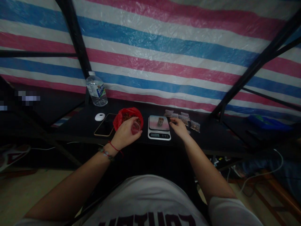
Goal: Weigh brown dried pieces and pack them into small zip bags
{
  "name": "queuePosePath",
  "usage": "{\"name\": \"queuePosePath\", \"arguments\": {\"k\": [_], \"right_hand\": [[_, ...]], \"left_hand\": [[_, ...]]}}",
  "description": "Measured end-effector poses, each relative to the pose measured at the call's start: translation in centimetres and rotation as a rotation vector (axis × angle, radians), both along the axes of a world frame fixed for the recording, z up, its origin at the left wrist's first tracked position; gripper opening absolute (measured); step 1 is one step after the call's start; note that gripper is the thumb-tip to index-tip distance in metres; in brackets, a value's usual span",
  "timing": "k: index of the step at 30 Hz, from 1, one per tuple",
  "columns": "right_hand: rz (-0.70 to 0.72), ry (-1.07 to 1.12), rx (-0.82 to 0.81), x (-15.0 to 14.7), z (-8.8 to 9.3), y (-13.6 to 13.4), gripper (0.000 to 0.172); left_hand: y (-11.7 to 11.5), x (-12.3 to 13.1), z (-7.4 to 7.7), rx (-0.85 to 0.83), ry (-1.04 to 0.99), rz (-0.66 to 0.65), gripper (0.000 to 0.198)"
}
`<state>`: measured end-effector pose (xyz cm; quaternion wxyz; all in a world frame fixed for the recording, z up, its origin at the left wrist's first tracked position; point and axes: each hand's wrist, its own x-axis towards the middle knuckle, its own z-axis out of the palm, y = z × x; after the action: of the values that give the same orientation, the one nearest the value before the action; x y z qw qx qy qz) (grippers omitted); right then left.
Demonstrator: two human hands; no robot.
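**Left hand on a cup, right hand beside the scale**

The left hand (125, 133) curls around a small clear cup (135, 127), fingers wrapped on its side, at the near lip of a red bag (122, 114) of brownish pieces just beyond the knuckles. The cup looks light, thin and easily crushed, so a gentle hold around its wall suits it. The bag is soft and would likely slump if tugged. Between the 2 hands sits a digital scale (159, 135) with 1 small object (161, 121) on its plate. The right hand (180, 128) lies just right of the scale, fingertips toward its edge; whether it pinches anything I cannot tell. Beyond that hand, several filled pouches (195, 126) lie on the dark surface (211, 138). A phone (105, 129) lies left of the left hand.
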<state>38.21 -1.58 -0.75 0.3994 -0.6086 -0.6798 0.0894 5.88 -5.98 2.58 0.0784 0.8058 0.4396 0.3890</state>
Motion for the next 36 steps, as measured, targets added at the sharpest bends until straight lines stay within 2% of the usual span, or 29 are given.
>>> {"name": "queuePosePath", "arguments": {"k": [6,12,14,17,19,22,24,25,28,32,36], "right_hand": [[0.004,-0.025,0.001,-0.6,0.0,-0.3,0.033],[-0.067,0.017,0.184,-1.6,1.5,-1.2,0.025],[-0.019,0.042,0.219,-2.7,2.5,-2.0,0.023],[0.183,0.095,0.173,-5.4,3.9,-4.3,0.026],[0.398,0.144,0.067,-7.5,4.7,-6.2,0.041],[0.680,0.199,-0.098,-10.4,5.3,-8.8,0.084],[0.753,0.238,-0.149,-11.7,5.2,-9.9,0.102],[0.764,0.264,-0.156,-12.2,5.1,-10.2,0.105],[0.799,0.369,-0.140,-13.2,4.6,-10.6,0.097],[0.859,0.536,-0.179,-13.7,4.1,-10.5,0.084],[0.942,0.813,-0.417,-13.5,3.8,-10.4,0.069]], "left_hand": [[-0.7,-0.1,0.1,0.098,-0.078,-0.029,0.045],[-1.5,-0.4,0.6,0.183,-0.250,-0.213,0.052],[-1.7,-0.3,0.6,0.200,-0.273,-0.261,0.056],[-1.9,0.0,0.4,0.192,-0.315,-0.322,0.062],[-2.2,0.4,0.3,0.141,-0.352,-0.352,0.067],[-2.8,1.3,0.2,0.034,-0.398,-0.359,0.071],[-3.4,2.0,0.4,-0.010,-0.429,-0.346,0.068],[-3.7,2.3,0.5,-0.025,-0.445,-0.340,0.064],[-4.8,3.2,0.7,-0.061,-0.476,-0.364,0.057],[-5.3,3.5,0.9,-0.079,-0.441,-0.389,0.061],[-4.4,2.3,1.5,-0.083,-0.346,-0.423,0.078]]}}
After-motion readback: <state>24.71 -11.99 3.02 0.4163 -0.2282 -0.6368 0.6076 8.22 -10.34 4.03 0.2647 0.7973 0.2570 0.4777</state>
